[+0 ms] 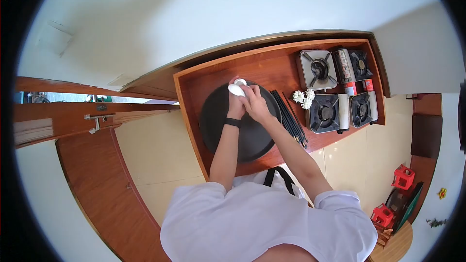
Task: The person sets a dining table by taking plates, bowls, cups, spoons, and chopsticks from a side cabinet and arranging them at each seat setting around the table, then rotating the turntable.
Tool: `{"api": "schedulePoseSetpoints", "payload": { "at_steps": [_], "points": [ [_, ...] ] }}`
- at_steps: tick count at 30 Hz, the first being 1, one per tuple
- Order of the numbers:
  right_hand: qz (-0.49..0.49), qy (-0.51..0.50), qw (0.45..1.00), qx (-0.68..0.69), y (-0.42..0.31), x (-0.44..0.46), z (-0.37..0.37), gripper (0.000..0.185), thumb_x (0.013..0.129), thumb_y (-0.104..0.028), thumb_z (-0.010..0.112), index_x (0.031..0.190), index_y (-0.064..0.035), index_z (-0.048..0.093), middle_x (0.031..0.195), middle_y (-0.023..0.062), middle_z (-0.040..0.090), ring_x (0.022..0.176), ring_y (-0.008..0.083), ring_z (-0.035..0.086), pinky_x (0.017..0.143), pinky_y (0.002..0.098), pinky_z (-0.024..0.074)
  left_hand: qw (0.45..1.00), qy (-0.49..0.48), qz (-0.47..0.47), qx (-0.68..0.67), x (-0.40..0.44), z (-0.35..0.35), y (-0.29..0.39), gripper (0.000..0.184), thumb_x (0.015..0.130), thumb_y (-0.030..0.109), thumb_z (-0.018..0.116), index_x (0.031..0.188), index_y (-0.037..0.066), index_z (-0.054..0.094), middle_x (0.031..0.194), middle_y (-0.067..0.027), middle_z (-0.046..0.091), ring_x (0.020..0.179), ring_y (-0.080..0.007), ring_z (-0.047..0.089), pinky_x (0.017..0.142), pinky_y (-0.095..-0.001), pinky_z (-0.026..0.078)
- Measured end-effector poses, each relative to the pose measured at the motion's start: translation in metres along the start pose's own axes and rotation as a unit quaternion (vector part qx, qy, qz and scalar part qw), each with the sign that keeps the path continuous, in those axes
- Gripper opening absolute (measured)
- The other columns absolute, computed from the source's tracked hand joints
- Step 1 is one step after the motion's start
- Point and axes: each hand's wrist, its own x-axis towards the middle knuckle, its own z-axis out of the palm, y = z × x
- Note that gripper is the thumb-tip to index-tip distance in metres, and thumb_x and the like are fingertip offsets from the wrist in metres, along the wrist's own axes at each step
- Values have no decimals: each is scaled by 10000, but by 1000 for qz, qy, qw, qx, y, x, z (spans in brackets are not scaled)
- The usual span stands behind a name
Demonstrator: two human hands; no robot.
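Observation:
My left hand, with a black band at the wrist, is closed around small white rounded pieces that look like spoon bowls or little dishes; their exact kind is unclear. Against them my right hand is closed too, its fingers pressing on the near white piece. Both hands are above a large round dark tray lying on the reddish wooden table. To the tray's right lies a bundle of dark chopsticks.
Several portable gas stoves stand at the table's right end, with gas canisters among them. White flower-like pieces lie beside the stoves. A raised wooden rim edges the table. Red stools stand at far right; a wooden door is at left.

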Motion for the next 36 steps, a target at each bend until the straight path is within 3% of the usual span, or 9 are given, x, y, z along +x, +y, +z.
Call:
{"api": "schedulePoseSetpoints", "payload": {
  "at_steps": [5,9,15,18,20,25,27,32,36],
  "points": [
    [13,-73,996,-55,-21,-15,-10,330,886,-228,530,1186,-96,492,1080,211,509,879,429,577,758,478,488,1000,18,-9,1,-14,-8,1,262,931,105,458,1189,146,430,1004,-35,491,899,-155,518,770,-290,481],
    [37,53,996,-65,-19,-26,4,217,874,-189,530,1053,-68,548,932,203,587,784,420,599,700,495,491,995,87,-48,-18,-27,-3,2,384,829,-9,364,1175,135,446,992,-57,510,900,-192,531,787,-330,484],
    [128,105,985,-42,-26,-40,-1,171,860,-202,547,947,-56,557,860,201,609,775,404,609,680,492,492,991,-19,-61,-121,-47,-1,4,477,683,-7,374,1138,90,480,959,-63,528,906,-208,537,823,-351,473],
    [137,96,984,-55,-28,-52,-6,184,849,-215,560,955,-65,548,883,193,611,770,402,613,672,490,498,986,10,-58,-153,-51,4,1,299,813,71,455,1108,85,494,949,-69,530,906,-205,545,819,-331,472],
    [142,88,984,-61,-31,-61,-10,190,842,-215,570,958,-67,546,899,194,615,777,405,613,678,489,497,996,50,-67,28,-51,11,0,285,925,307,506,1119,99,480,928,-69,530,927,-219,555,822,-342,478],
    [141,204,961,121,-29,-85,-35,367,786,-192,668,1052,-34,472,948,209,608,866,378,612,752,418,490,986,-15,-153,-57,-68,33,2,485,911,517,455,1149,96,436,989,-89,478,982,-265,562,827,-403,498],
    [147,264,936,182,-14,-93,-41,467,784,-169,684,1119,5,409,879,134,595,818,218,603,732,343,490,975,-16,-191,-116,-75,43,-3,510,903,533,452,1160,94,422,1017,-98,456,1011,-288,561,831,-427,502],
    [207,201,892,347,-14,-105,-88,323,859,-123,601,1110,48,489,787,66,591,670,122,568,588,261,473,942,-99,-265,-183,-95,53,-21,665,792,670,442,1179,130,452,1071,-112,529,1124,-349,509,975,-460,408],
    [209,252,898,293,3,-113,-84,263,909,-148,532,1070,49,594,753,86,630,616,129,586,575,273,472,939,-152,-281,-130,-111,68,-21,680,811,700,344,1192,143,425,1253,-112,502,1160,-328,480,960,-452,409]
  ]
}}
